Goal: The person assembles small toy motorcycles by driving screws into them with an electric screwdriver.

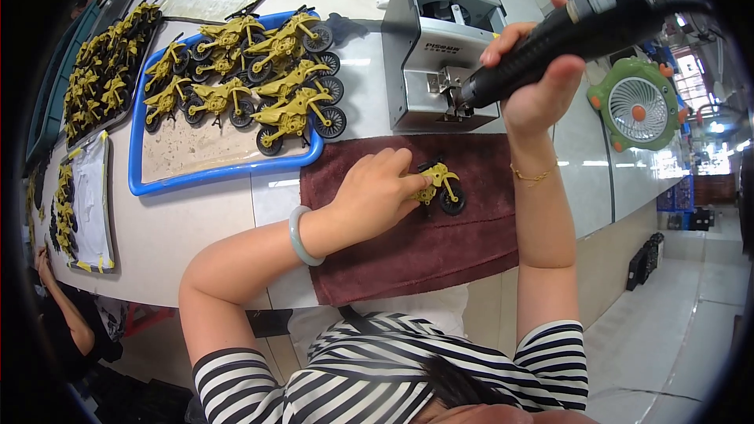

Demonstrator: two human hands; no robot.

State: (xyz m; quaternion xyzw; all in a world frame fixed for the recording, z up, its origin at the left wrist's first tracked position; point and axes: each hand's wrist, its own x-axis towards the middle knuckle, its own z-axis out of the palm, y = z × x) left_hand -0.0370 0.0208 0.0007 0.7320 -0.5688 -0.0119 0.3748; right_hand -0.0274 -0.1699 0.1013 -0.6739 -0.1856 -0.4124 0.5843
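Note:
My left hand (375, 195) is closed on a yellow toy motorcycle (441, 176) with black wheels, steadying it on a dark red cloth (408, 259). The hand covers the toy's left part. My right hand (542, 94) grips a black electric screwdriver (542, 47), raised above the table to the right. Its tip meets the metal outlet on the front of a grey box-shaped machine, likely a screw feeder (448, 55); whether a screw sits on the tip is too small to tell.
Several yellow toy motorcycles stand in a blue-rimmed tray (228, 166) at the left. Farther left are a dark tray of yellow parts (102, 78) and a white board (93, 204). A green fan (638, 106) stands at right. Another person's arm (63, 298) shows at the left edge.

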